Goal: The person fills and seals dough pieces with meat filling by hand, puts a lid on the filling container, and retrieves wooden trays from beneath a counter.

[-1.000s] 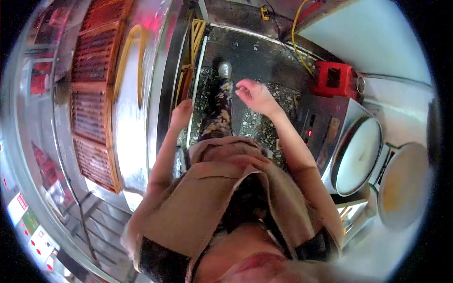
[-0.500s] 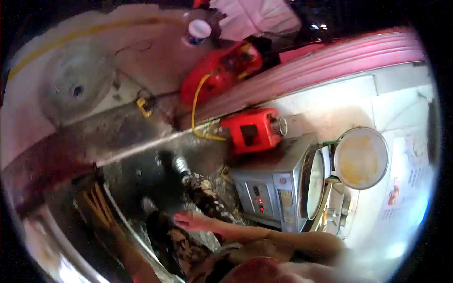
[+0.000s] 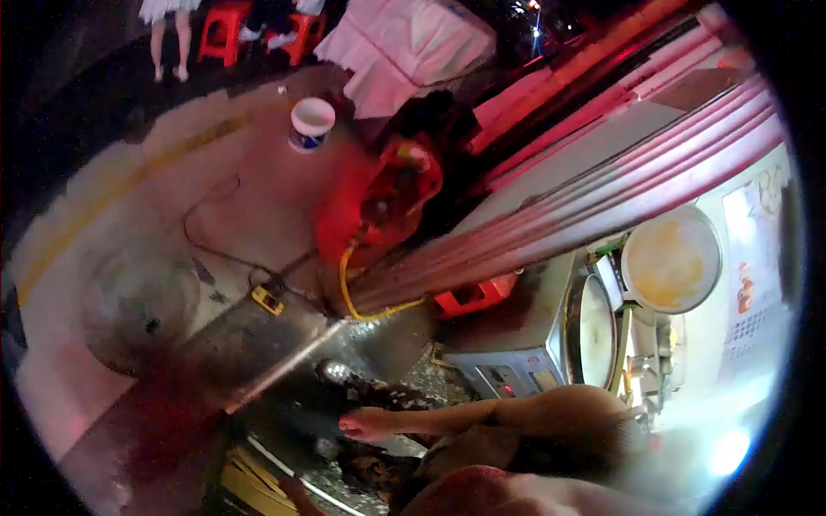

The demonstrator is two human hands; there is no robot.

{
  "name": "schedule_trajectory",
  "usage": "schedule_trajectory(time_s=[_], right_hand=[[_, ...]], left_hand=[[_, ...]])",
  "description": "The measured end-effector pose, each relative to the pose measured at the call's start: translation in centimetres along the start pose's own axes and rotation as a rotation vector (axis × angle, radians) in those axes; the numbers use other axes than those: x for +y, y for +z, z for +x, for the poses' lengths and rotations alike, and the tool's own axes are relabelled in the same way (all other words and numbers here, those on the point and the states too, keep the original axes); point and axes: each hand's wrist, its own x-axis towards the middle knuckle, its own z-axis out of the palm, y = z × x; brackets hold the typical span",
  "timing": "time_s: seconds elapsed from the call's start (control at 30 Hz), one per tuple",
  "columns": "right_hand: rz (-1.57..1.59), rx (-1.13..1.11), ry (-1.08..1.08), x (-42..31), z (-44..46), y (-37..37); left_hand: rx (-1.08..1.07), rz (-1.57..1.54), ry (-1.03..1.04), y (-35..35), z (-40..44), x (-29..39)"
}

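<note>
My right hand (image 3: 367, 424) hangs in front of my body, its fingers curled together with nothing visible in them. Below it are my dark, pale-patterned trousers (image 3: 400, 396) and a shiny shoe (image 3: 337, 371). At the bottom edge my left hand (image 3: 294, 492) is only partly seen, dark and blurred. It is close to yellowish slats (image 3: 245, 483) that look like wood or bamboo; whether it touches them I cannot make out.
A metal cooker (image 3: 503, 344) with a round pan (image 3: 595, 331) stands right, beside a round lid or pan (image 3: 671, 260). Red container (image 3: 476, 295), yellow hose (image 3: 348, 284), white bucket (image 3: 311, 125), yellow object (image 3: 268, 299) and round basin (image 3: 142, 310) lie ahead. Red stools (image 3: 225, 33) and people's legs are farther off.
The view has tilted up and shifted, bringing stools and legs into sight. My left arm and the slats have dropped toward the bottom edge. My right hand stays low in front, fingers still curled.
</note>
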Motion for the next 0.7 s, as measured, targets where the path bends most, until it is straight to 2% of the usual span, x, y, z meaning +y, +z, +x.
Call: schedule_trajectory(time_s=[0.03, 0.1, 0.13, 0.23, 0.27, 0.4, 0.47, 0.53, 0.6, 0.63, 0.7], right_hand=[[0.002, 0.028, -0.026, -1.2, -0.3, -2.0], [-0.055, -0.024, 0.058, -3.3, -1.2, -5.5], [-0.054, 0.003, -0.056, -3.0, -1.4, -7.0], [-0.039, 0.128, -0.099, -3.3, -2.4, -11.8], [-0.112, 0.202, -0.03, -3.8, -3.1, -13.4], [-0.108, 0.238, 0.044, -5.0, -4.2, -18.0], [-0.092, 0.24, 0.089, -6.5, -3.9, -19.2], [-0.075, 0.239, 0.112, -8.9, -2.9, -19.9], [-0.058, 0.231, 0.12, -11.6, -1.9, -20.2], [-0.053, 0.234, 0.12, -13.5, -1.5, -20.6], [-0.039, 0.25, 0.112, -16.5, -0.6, -21.1]], left_hand=[[-0.009, -0.037, 0.054, -0.7, -0.6, 2.7], [-0.041, -0.117, 0.183, -2.1, -1.9, 8.2], [-0.065, -0.156, 0.246, -2.8, -2.5, 11.0], [-0.137, -0.258, 0.438, -5.5, -3.1, 18.6], [-0.17, -0.282, 0.499, -6.2, -3.0, 20.9], [-0.293, -0.325, 0.696, -9.8, -1.7, 27.9], [-0.402, -0.331, 0.807, -10.9, -0.2, 30.8], [-0.606, -0.391, 0.922, -14.1, 0.5, 35.2], [-0.474, -0.474, 0.864, -20.0, -3.1, 39.3], [-0.471, -0.472, 0.877, -20.8, -2.3, 40.3], [-0.394, -0.238, 0.932, -22.4, -0.5, 43.1]])
